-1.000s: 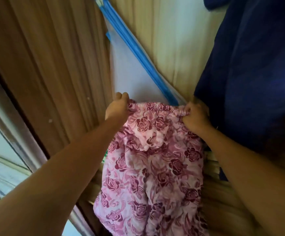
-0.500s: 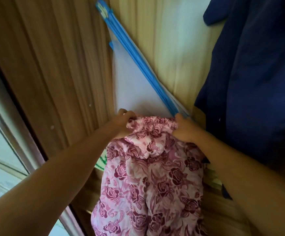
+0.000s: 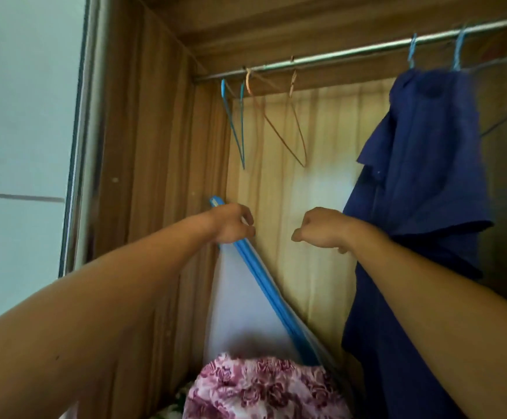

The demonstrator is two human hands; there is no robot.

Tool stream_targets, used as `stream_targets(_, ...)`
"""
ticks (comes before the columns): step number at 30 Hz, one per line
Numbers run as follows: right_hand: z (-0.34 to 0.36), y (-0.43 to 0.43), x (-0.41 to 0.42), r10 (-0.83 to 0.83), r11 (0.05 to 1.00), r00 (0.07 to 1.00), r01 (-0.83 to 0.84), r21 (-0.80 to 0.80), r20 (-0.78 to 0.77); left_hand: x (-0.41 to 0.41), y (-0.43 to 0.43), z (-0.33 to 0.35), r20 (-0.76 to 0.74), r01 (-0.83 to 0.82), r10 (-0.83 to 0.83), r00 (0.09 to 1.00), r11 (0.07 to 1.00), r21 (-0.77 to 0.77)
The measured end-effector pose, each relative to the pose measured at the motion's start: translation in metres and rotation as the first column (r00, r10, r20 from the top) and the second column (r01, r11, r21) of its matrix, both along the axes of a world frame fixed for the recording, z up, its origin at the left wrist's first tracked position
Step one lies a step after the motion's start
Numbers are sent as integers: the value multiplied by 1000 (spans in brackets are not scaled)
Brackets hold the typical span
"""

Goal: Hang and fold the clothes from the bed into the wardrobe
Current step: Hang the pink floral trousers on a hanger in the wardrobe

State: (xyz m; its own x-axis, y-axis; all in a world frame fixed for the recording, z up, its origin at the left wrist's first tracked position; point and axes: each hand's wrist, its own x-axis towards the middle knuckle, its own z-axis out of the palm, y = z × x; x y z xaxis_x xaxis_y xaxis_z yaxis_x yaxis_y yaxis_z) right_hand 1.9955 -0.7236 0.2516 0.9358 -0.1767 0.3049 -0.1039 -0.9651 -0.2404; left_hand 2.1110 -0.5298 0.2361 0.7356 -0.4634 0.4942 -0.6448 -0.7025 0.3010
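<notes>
The wardrobe (image 3: 161, 146) holds a navy shirt (image 3: 427, 176) hung at the right of the rail (image 3: 337, 57), with bare wire hangers (image 3: 279, 131) at the left. The pink floral garment (image 3: 261, 388) lies low and near, against a blue-edged panel (image 3: 240, 313). Both hands are raised. The left hand (image 3: 231, 225) has its fingers curled, perhaps brushing the panel; the right hand (image 3: 321, 228) is fisted and holds nothing.

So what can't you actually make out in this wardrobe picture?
Head view only:
Pink floral garment: cut off by the bottom edge; what it lies on is hidden.
Left hand: fingers curl away from the camera, so contact with the blue-edged panel behind it is unclear.
Navy garment: lower part hidden by the right forearm.
Rail: right end cut off by the frame edge.
</notes>
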Motion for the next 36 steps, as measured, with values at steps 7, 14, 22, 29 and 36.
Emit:
stream_targets(7, 61, 16, -3, -76, 994, 910, 38, 100, 407, -24, 8, 74, 84, 15, -10, 996, 998, -61)
stream_targets(14, 112, 78, 8, 156, 987, 682, -79, -141, 714, -15, 11, 88, 90, 53, -41, 995, 990, -128)
stream_targets(22, 157, 92, 25, 141, 984, 562, 10, -178, 815, -12, 25, 87, 118, 145, -127, 985, 976, -164)
stream_targets(29, 191, 65, 31, 1, 971, 630, -185, 149, 777, -1, 23, 92, 115, 185, -163, 980, 959, -215)
stream_targets(36, 155, 37, 26, -125, 931, 802, -109, 349, 585, 12, 10, 63, 93, 229, -212, 973, 936, -267)
